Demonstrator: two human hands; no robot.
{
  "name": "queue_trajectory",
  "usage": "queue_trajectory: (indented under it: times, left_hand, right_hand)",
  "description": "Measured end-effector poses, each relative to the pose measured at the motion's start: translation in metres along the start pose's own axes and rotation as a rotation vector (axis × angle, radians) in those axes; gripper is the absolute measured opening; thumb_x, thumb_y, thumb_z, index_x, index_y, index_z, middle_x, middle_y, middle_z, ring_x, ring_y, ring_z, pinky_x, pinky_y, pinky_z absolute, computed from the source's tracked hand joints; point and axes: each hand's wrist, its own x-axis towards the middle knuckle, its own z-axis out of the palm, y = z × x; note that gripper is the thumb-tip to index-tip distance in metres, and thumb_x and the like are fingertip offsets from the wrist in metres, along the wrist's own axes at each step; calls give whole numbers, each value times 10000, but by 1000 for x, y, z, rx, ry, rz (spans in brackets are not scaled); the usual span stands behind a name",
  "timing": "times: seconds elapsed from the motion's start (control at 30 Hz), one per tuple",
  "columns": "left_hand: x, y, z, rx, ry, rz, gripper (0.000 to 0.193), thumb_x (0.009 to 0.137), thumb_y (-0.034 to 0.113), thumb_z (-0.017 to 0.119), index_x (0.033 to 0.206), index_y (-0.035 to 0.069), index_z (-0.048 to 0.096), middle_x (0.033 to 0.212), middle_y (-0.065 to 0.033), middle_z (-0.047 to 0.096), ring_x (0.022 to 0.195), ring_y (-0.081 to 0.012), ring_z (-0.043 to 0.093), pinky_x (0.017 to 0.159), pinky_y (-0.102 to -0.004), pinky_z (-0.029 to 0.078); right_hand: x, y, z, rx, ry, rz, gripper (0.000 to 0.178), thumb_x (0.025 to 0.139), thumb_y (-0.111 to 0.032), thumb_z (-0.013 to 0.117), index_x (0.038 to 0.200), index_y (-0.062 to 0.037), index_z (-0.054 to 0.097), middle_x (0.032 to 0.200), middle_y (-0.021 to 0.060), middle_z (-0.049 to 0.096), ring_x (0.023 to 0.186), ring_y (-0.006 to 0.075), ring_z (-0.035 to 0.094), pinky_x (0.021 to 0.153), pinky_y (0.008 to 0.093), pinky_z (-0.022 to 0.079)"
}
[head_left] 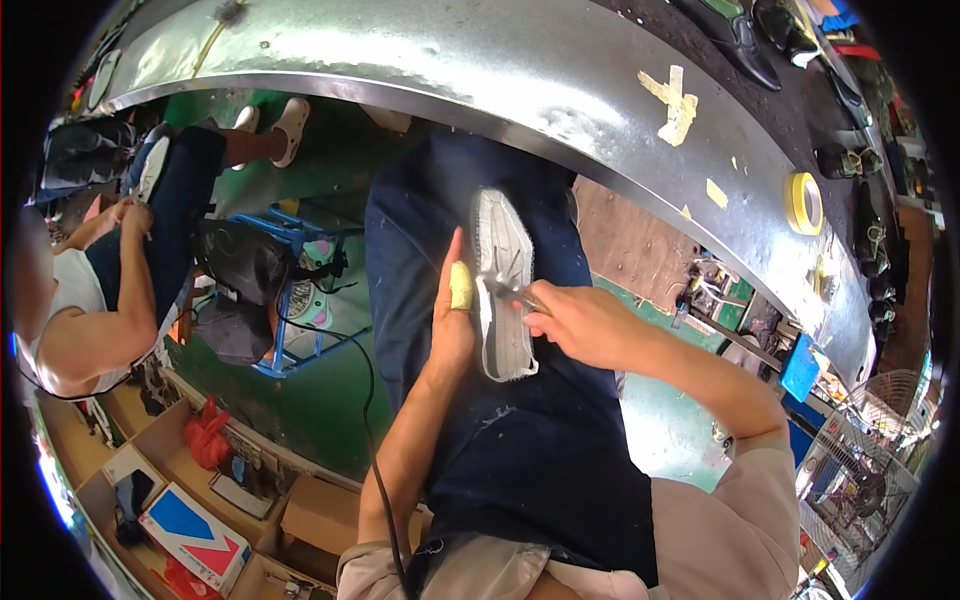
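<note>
Shoe [503, 285] sole-up on lap, gripped by left hand [452, 318]; right hand [580, 322] clenching metal tool [512, 290], mid-trim at edge. Next: probably steady pressure along rim.

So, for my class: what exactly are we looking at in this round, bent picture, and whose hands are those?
The picture comes from a wide fisheye camera worn on a person's head, looking down, so straight edges curve. No machine is used, only two bare hands. The left hand, with a yellow-wrapped finger, steadies a grey shoe sole-up on the person's dark apron. The right hand presses a small metal tool onto it. Ahead runs a metal workbench bearing a yellow tape roll. Another person sits at left.
</note>
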Motion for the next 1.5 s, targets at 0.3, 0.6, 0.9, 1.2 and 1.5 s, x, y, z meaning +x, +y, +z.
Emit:
queue_trajectory:
  times: [0.3,0.6,0.9,1.2,1.5]
  left_hand:
    - [-7,5,10,-44,-8,58,621,1213,344,384,1775,175,179,1799,-98,263,1611,-261,340,1329,-419,283]
    - [-5,2,4,7,15,-21,662,1197,303,436,1781,212,139,1778,-130,313,1591,-306,388,1317,-464,318]
    - [11,-2,-13,-133,-15,-195,740,1132,99,537,1769,138,162,1720,-112,394,1503,-258,482,1242,-419,416]
    - [25,31,-8,773,-186,-133,845,1121,408,577,1667,-87,164,1576,-411,480,1504,-483,489,1234,-454,397]
    - [-28,28,-3,834,-119,28,1010,1106,368,617,1740,66,-109,1560,-382,522,1429,-495,574,1177,-465,465]
  right_hand:
    - [11,-10,-12,-239,82,-123,284,1130,-275,563,1105,7,548,927,157,731,848,356,754,686,471,567]
    - [10,-24,-28,-540,-41,-214,133,941,-69,659,1002,17,579,797,175,680,733,380,744,618,456,585]
    - [13,13,50,35,410,-32,363,1104,-334,633,1011,2,533,827,183,708,687,401,722,575,501,546]
    - [-12,25,-1,-81,-157,-65,327,1123,-356,567,1144,-30,546,819,207,742,727,415,746,653,533,569]
    - [-31,6,-22,334,-572,186,469,1152,-492,493,1124,-30,573,812,230,737,738,366,765,622,518,565]
